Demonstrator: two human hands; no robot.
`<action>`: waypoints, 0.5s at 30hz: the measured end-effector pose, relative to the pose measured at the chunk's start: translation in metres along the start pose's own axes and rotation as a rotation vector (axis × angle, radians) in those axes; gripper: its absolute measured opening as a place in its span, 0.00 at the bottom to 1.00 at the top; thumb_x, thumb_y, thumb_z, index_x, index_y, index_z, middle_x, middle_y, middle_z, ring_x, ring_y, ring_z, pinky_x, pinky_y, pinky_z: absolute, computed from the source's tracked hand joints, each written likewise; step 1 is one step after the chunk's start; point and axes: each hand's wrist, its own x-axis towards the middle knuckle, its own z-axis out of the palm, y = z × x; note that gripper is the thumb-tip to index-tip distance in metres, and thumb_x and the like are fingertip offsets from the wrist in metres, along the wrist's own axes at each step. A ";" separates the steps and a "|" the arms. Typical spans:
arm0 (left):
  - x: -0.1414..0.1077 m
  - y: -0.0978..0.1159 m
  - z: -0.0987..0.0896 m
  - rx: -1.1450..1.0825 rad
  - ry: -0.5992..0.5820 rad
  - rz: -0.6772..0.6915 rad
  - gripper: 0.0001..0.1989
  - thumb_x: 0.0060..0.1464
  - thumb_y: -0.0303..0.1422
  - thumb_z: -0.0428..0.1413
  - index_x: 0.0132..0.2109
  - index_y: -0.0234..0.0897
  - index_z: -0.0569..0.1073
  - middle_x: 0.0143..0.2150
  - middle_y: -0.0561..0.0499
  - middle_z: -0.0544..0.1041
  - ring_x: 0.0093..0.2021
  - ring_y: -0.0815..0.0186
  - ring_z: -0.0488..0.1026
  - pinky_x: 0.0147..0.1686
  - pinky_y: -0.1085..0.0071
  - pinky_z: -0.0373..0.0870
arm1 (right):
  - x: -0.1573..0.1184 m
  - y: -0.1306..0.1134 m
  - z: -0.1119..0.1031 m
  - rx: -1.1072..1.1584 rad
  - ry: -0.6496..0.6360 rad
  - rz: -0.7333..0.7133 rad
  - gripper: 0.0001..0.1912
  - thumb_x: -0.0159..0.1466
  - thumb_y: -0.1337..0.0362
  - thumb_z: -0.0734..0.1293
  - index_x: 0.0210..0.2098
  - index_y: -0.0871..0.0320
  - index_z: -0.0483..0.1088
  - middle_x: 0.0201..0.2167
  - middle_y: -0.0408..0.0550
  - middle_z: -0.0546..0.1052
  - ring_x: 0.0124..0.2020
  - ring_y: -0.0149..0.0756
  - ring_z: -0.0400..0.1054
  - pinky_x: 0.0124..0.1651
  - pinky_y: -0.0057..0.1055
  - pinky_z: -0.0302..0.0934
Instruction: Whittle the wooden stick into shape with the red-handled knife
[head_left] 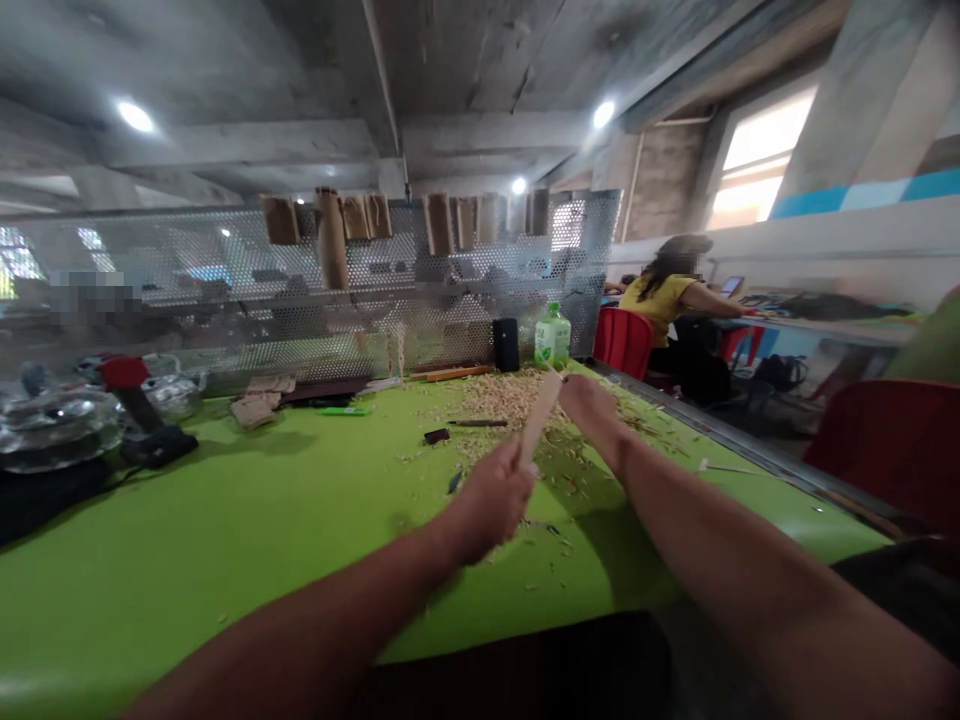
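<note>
On my remote head feed, the left hand (487,500) is closed around a pale wooden strip (540,415) above wood shavings (502,400) on a green workbench (225,540); the curled right hand (589,410) sits just beside the strip's upper end, its hold unclear.

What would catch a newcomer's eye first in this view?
The bright green table stands out, with wood shavings heaped toward its far edge. At the center, the left hand grips a pale wooden strip, whose far end reaches the right hand. Beyond, brown paper packets hang along a perforated metal screen.
</note>
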 end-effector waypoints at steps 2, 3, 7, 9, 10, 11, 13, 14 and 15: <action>0.007 0.002 -0.008 -0.062 0.072 -0.021 0.21 0.60 0.31 0.51 0.60 0.38 0.63 0.23 0.61 0.59 0.16 0.75 0.50 0.13 0.77 0.47 | 0.002 -0.002 0.001 0.038 0.054 0.057 0.26 0.71 0.59 0.53 0.54 0.64 0.76 0.47 0.68 0.79 0.47 0.51 0.74 0.44 0.36 0.63; 0.011 0.004 -0.013 -0.090 0.122 -0.020 0.19 0.60 0.30 0.50 0.58 0.38 0.63 0.23 0.62 0.58 0.16 0.76 0.49 0.13 0.78 0.46 | 0.000 -0.009 0.002 0.063 0.075 0.057 0.25 0.71 0.59 0.53 0.53 0.62 0.76 0.46 0.66 0.79 0.47 0.50 0.75 0.43 0.35 0.63; 0.023 0.006 -0.033 -0.149 0.255 0.030 0.11 0.58 0.30 0.51 0.48 0.40 0.63 0.23 0.63 0.55 0.15 0.77 0.48 0.12 0.79 0.45 | -0.027 -0.050 0.012 0.094 0.099 -0.121 0.20 0.69 0.60 0.57 0.50 0.54 0.78 0.43 0.56 0.81 0.45 0.44 0.75 0.42 0.31 0.62; 0.027 0.004 -0.035 -0.140 0.268 0.055 0.09 0.57 0.31 0.52 0.45 0.41 0.63 0.23 0.63 0.55 0.14 0.77 0.48 0.12 0.80 0.44 | -0.043 -0.065 0.015 0.051 0.062 -0.247 0.18 0.68 0.62 0.58 0.46 0.52 0.79 0.40 0.54 0.82 0.43 0.43 0.76 0.41 0.30 0.61; 0.028 0.003 -0.034 -0.128 0.269 0.065 0.08 0.57 0.31 0.52 0.44 0.41 0.63 0.23 0.63 0.55 0.14 0.77 0.47 0.12 0.80 0.44 | -0.050 -0.070 0.016 0.024 0.034 -0.305 0.17 0.67 0.62 0.58 0.44 0.52 0.79 0.39 0.53 0.82 0.41 0.43 0.76 0.40 0.30 0.61; 0.029 0.002 -0.034 -0.115 0.275 0.073 0.08 0.57 0.32 0.52 0.43 0.41 0.62 0.23 0.63 0.55 0.14 0.77 0.47 0.12 0.80 0.44 | -0.056 -0.074 0.016 -0.003 0.008 -0.355 0.17 0.67 0.63 0.59 0.43 0.52 0.79 0.38 0.53 0.82 0.40 0.43 0.76 0.40 0.30 0.61; 0.032 -0.002 -0.033 -0.083 0.297 0.080 0.06 0.57 0.32 0.51 0.42 0.42 0.62 0.23 0.63 0.55 0.14 0.77 0.47 0.12 0.80 0.44 | -0.064 -0.078 0.017 -0.046 -0.008 -0.426 0.16 0.67 0.63 0.58 0.42 0.53 0.78 0.37 0.53 0.82 0.39 0.42 0.76 0.39 0.30 0.61; 0.034 -0.004 -0.033 -0.059 0.315 0.081 0.05 0.58 0.32 0.51 0.42 0.42 0.62 0.22 0.63 0.54 0.14 0.77 0.47 0.12 0.80 0.44 | -0.066 -0.078 0.017 -0.064 -0.002 -0.447 0.16 0.68 0.63 0.58 0.41 0.53 0.78 0.37 0.53 0.82 0.39 0.42 0.76 0.39 0.30 0.61; 0.035 -0.005 -0.034 -0.031 0.339 0.082 0.04 0.58 0.32 0.51 0.41 0.42 0.62 0.22 0.63 0.54 0.14 0.76 0.48 0.13 0.79 0.45 | -0.067 -0.079 0.017 -0.079 0.006 -0.460 0.16 0.68 0.63 0.57 0.41 0.54 0.78 0.37 0.53 0.82 0.38 0.41 0.76 0.39 0.30 0.61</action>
